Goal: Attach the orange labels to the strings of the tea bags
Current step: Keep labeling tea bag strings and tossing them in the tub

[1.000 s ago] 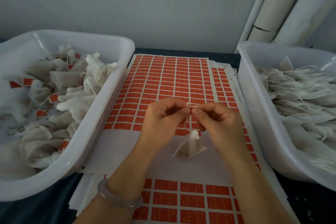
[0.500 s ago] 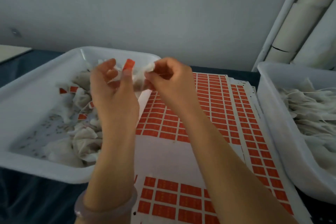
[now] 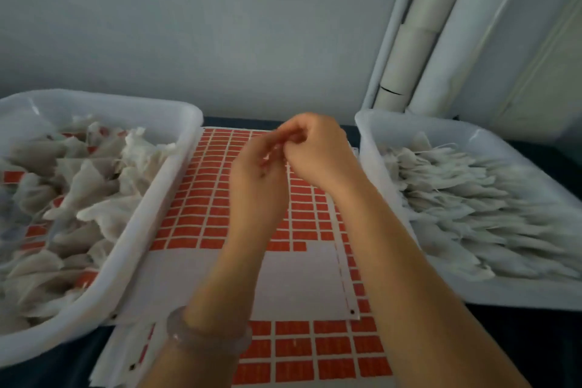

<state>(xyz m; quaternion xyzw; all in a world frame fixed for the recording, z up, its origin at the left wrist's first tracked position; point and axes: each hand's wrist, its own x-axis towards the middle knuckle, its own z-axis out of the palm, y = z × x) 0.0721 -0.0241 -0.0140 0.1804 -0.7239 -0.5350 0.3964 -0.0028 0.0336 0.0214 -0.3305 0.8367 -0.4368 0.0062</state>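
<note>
Both hands are raised together over the middle of the table, the left hand (image 3: 258,192) below and the right hand (image 3: 318,154) just above it, fingers of both curled inward so the fingertips meet. Motion blur hides that spot, so whether a label or string is pinched there cannot be told. Beneath them lies the label sheet (image 3: 296,287), its long axis running away from the person. The orange labels (image 3: 201,208) sit in rows with their long sides across the table, and the near part of the sheet is bare. In the right bin (image 3: 519,296) the unlabelled tea bags (image 3: 491,208) lie roughly parallel, long axes left to right, narrow ends toward the sheet. The left bin (image 3: 148,208) holds a jumbled pile of labelled tea bags (image 3: 88,186) (no common direction, orange tags showing among them). A pale bracelet (image 3: 208,337) circles the left wrist.
</note>
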